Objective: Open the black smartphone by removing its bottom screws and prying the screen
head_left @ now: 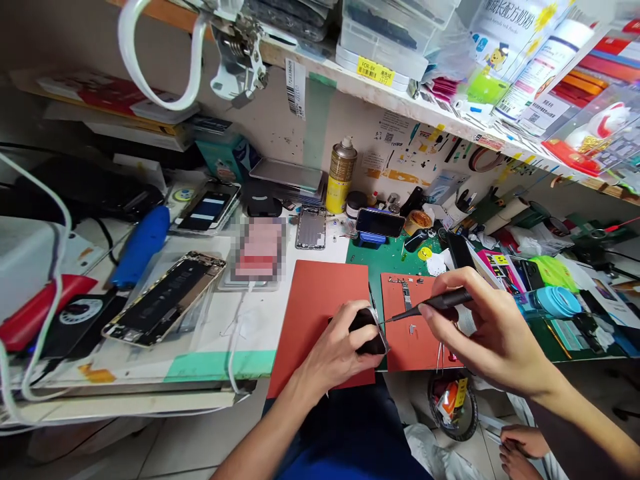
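Screwdriver (pixel 443 302) pinched in right hand (pixel 493 327), left hand (pixel 337 347) gripping dark device (pixel 369 333) — pouch (pixel 505 43) above reading "Milk Powder"

The mats (pixel 320 293) are brick-red, the spray can (pixel 341 177) yellow and gold, the bottle cap (pixel 563 302) light blue.

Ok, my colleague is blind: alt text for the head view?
The left hand holds a dark device at the edge of a red mat; the right hand points a thin black tool at it. An opened phone lies on the crowded workbench.

Pixelated screen (pixel 260 248), probably a phone's.
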### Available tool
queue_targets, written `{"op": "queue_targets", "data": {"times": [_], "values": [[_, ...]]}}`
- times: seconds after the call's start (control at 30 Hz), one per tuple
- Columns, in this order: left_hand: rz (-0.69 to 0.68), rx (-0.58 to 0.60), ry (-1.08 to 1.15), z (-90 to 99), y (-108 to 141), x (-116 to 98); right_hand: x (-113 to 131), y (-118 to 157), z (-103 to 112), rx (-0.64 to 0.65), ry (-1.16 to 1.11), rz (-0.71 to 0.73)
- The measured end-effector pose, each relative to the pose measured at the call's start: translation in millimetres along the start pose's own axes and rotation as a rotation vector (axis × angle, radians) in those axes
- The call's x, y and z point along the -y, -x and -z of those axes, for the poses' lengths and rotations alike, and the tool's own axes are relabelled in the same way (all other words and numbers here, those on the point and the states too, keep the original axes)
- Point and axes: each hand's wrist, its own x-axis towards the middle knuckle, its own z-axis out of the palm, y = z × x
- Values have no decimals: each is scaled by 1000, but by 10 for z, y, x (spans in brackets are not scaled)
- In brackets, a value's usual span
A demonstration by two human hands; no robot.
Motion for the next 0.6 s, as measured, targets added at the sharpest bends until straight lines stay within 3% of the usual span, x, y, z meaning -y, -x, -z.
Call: {"op": "queue_targets", "data": {"times": [0.17,0.6], "values": [[-27,-11,-6,-35,5,-12,-19,141,-24,-109,14,18],[-99,-136,13,-47,17,-85,-135,405,-110,-199,-64,-57]]}}
